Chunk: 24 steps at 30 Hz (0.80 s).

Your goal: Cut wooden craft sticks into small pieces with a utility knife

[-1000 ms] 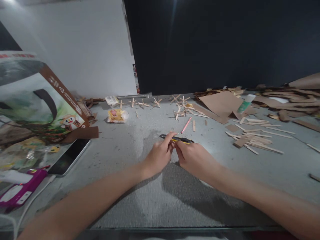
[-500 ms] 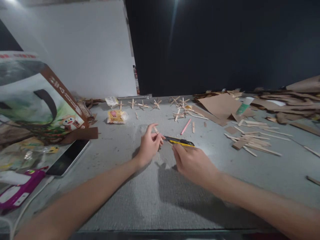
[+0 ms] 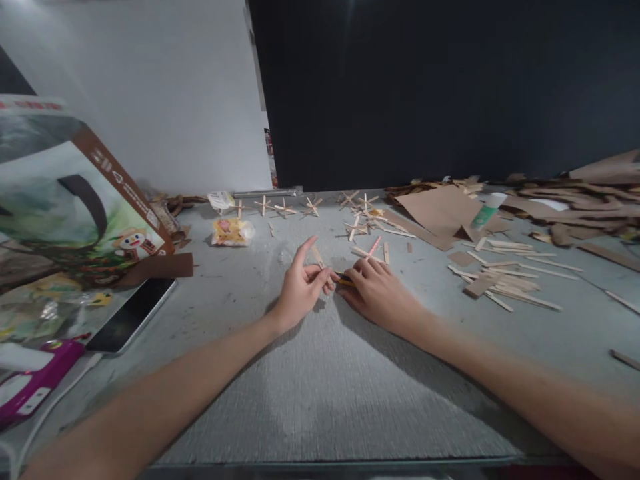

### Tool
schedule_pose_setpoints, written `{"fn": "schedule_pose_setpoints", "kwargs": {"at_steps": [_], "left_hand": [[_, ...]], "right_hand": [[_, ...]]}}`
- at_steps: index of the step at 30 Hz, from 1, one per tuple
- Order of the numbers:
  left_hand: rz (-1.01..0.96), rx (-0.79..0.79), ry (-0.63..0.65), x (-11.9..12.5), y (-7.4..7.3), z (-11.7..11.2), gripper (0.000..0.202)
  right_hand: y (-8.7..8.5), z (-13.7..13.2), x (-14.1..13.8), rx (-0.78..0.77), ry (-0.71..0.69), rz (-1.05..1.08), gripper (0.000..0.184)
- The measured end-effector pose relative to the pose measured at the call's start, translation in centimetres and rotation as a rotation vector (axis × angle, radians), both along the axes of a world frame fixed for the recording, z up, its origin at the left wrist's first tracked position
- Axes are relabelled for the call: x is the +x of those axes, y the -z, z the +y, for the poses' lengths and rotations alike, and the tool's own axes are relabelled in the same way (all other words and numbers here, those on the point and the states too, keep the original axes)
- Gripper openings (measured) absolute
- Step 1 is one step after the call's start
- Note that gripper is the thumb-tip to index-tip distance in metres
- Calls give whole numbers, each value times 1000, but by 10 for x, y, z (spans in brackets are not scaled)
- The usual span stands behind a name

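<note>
Both hands meet at mid-table, one on a stick, one on a knife.

Near left: purple case [image 3: 30,387] and phone [image 3: 131,315] lie on the table [image 3: 310,400]. Centre: left hand [image 3: 300,287] pinches a short stick [image 3: 317,255] between thumb and fingers, index raised; right hand [image 3: 376,293] is curled around a yellow knife [image 3: 344,281], which lies mostly hidden under the fingers, its tip just beside the left thumb. Beyond the hands: pink pencil [image 3: 373,247], loose sticks [image 3: 505,283] to the right. Far: printed bag [image 3: 75,200] left, snack packet [image 3: 231,231], stick crosses [image 3: 285,207], cardboard [image 3: 443,210], glue tube [image 3: 487,210].
</note>
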<state>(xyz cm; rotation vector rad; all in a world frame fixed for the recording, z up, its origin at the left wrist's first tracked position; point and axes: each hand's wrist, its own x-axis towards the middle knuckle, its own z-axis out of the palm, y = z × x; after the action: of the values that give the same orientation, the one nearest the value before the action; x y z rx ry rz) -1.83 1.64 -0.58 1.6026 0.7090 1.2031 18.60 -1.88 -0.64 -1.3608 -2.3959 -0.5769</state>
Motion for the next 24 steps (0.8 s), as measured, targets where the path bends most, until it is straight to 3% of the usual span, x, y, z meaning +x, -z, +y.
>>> {"fn": "schedule_pose_setpoints", "kwargs": {"at_steps": [7,12,15,19,24], "left_hand": [[10,18,-23,1,4,1,83],[-1,27,-63,1,6,1,77],[-13,29,-101,1,6,2,64],[-22,17,-121,2,6,3,57],[30,31,-179,2,4,2,40]], "right_hand": [[18,10,6,-55,-10,-2,25],[22,10,9,-93,74,-17,28],[19,11,13,-117,134,95,30],[8,9,19,-217,177,393,28],[-11,-7,15,-271,87,590,32]]}}
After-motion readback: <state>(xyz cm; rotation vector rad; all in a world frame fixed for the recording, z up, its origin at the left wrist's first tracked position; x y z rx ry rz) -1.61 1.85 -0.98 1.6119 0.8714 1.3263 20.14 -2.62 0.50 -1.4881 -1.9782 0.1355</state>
